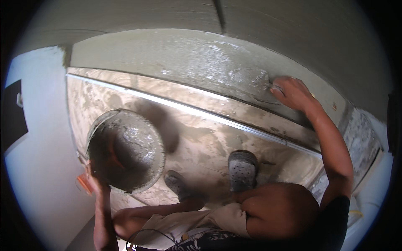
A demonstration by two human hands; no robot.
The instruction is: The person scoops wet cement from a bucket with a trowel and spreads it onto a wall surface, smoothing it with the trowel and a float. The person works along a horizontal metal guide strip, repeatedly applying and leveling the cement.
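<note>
My left hand [96, 178] is closed on the left side of a round bucket [157, 142] coated inside with wet grey mortar, holding it tilted above the floor. My right hand [293, 92] grips the handle of a trowel [247, 79], whose blade lies against the wet, glistening grey render [176, 54] on the low part of the wall ahead. A small orange object [85, 184] is beside my left hand; I cannot make out what it is.
A long metal bar [188, 109] lies across the mortar-smeared floor [197, 146], parallel to the wall. My feet, in grey clogs [243, 165], are below. A white panel [42, 167] with a dark rectangle stands at left; a rough grey edge [360, 142] borders the right.
</note>
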